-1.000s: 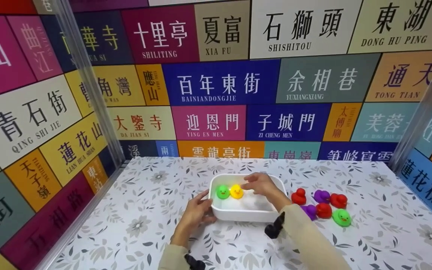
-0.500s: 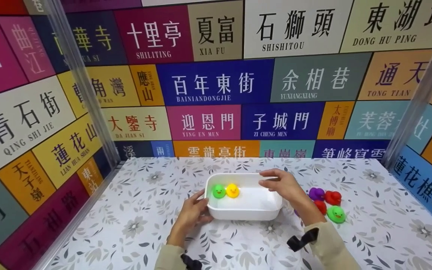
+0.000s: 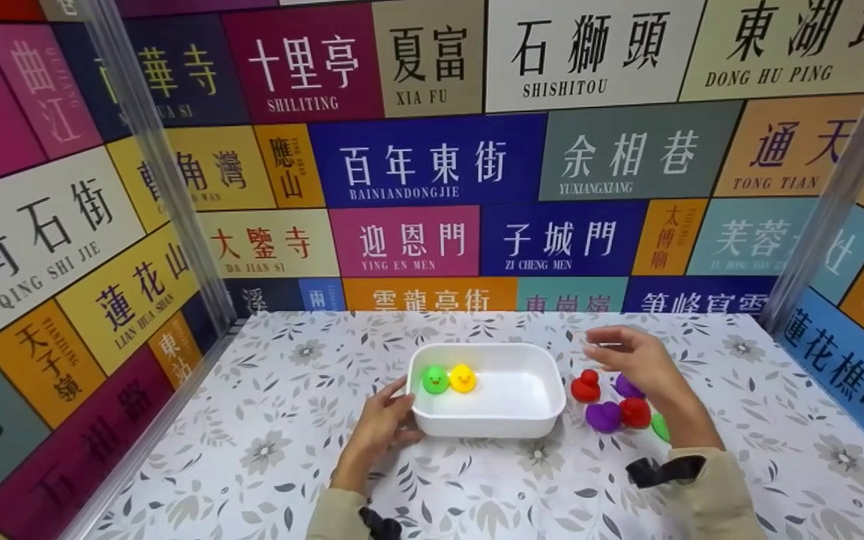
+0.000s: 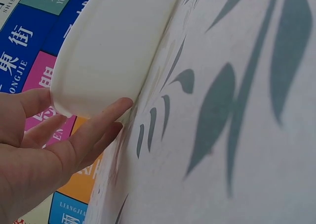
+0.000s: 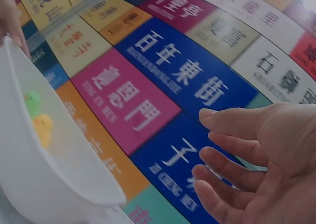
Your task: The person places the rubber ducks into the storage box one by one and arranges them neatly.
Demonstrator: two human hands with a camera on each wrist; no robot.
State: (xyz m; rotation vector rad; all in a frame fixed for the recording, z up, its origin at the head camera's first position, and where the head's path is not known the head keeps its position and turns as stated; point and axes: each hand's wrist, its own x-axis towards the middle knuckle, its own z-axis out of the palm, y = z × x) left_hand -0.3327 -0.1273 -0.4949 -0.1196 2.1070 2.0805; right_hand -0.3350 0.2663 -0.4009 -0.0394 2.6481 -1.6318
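Note:
A white rectangular plastic box [image 3: 486,426] stands on the table, with a green rubber duck [image 3: 436,379] and a yellow rubber duck [image 3: 463,379] side by side at its left end. My left hand [image 3: 379,427] rests against the box's left end; in the left wrist view its thumb is at the rim and straight fingers [image 4: 101,121] touch the outer wall. My right hand [image 3: 638,360] is raised over the loose ducks right of the box, holding nothing, its fingers [image 5: 232,164] loosely bent. Under and beside it lie red ducks [image 3: 586,387], purple ducks [image 3: 603,417] and a partly hidden green duck [image 3: 660,427].
The table is covered with a white leaf-and-flower cloth [image 3: 267,457]. Behind it rises a wall of coloured street-name panels [image 3: 424,161]. Clear upright posts stand at the left corner [image 3: 169,150] and right corner [image 3: 826,202].
My right hand has moved from above the box's inside, past its right rim, to over the loose ducks. My left hand stays at the box's left end. Both ducks in the box remain in place.

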